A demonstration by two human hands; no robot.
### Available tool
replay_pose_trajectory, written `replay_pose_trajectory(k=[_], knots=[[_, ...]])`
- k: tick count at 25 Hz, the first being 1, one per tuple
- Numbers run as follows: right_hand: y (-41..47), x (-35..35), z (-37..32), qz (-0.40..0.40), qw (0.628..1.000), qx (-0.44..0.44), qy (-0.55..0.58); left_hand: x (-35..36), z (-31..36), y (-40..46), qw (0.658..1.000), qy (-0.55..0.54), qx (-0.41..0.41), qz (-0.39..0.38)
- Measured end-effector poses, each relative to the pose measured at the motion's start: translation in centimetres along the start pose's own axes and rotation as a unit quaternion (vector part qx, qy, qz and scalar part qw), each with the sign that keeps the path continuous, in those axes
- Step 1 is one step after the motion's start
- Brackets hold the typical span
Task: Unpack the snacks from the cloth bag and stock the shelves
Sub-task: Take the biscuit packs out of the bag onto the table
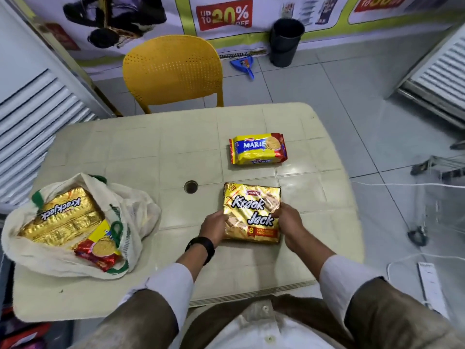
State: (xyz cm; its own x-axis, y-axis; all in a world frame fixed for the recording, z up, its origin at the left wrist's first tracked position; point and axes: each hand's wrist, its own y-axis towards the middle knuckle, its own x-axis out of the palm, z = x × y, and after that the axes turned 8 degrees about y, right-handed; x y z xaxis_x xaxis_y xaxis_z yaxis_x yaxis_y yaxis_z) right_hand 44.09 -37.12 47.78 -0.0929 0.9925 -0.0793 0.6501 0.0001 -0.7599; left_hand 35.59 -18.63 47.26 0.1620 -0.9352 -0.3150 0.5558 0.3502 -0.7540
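Krack Jack pack (252,212), gold and label-up, lies flat on the cream table (151,152), held at its two sides: the left hand (214,226) curls fingers over its left edge, the right hand (289,219) over its right edge. Just beyond the grip lies a yellow Marie pack (258,152), apart from it. Well to the left of the grip sits the cloth bag (136,212), mouth open, with another gold pack (63,215) and a Marie pack inside.

Small shop back area: discount banner (224,15) reading "up to 20% off" along wall, white slatted shelving panels (32,117) at left, tiled floor (339,79).
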Motion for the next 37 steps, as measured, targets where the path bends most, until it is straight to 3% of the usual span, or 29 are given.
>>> replay_pose_trajectory(k=[5,10,12,14,18,22,26,29,37], knots=[[2.7,-4.7,-2.7,0.030,0.998,-0.014,-0.051,5.0,1.7,1.1,0.998,-0.050,-0.009,-0.039],[2.0,-3.9,-2.9,0.032,0.989,-0.033,-0.140,3.2,1.0,0.3,0.994,-0.060,-0.011,-0.086],[1.3,-2.1,-3.2,0.091,0.962,-0.085,-0.245,0.4,0.1,-0.3,0.999,-0.011,0.004,-0.047],[0.0,1.8,-3.5,0.099,0.932,-0.168,-0.305,-3.9,-1.2,-1.0,0.999,-0.038,0.020,0.023],[-3.9,15.5,-3.1,-0.082,0.885,-0.299,-0.348,-15.7,-6.1,-3.2,0.969,-0.159,0.048,0.182],[-9.1,27.2,-0.3,-0.247,0.835,-0.344,-0.353,-25.1,-12.4,-5.0,0.935,-0.228,-0.026,0.270],[-12.5,34.5,3.9,-0.355,0.773,-0.332,-0.408,-28.6,-17.6,-4.2,0.927,-0.224,-0.115,0.278],[-12.8,36.7,5.7,-0.368,0.746,-0.274,-0.484,-27.7,-19.2,-3.0,0.923,-0.285,-0.123,0.229],[-9.4,36.2,4.7,-0.179,0.823,-0.214,-0.495,-26.8,-20.2,-0.5,0.907,-0.340,-0.126,0.215]])
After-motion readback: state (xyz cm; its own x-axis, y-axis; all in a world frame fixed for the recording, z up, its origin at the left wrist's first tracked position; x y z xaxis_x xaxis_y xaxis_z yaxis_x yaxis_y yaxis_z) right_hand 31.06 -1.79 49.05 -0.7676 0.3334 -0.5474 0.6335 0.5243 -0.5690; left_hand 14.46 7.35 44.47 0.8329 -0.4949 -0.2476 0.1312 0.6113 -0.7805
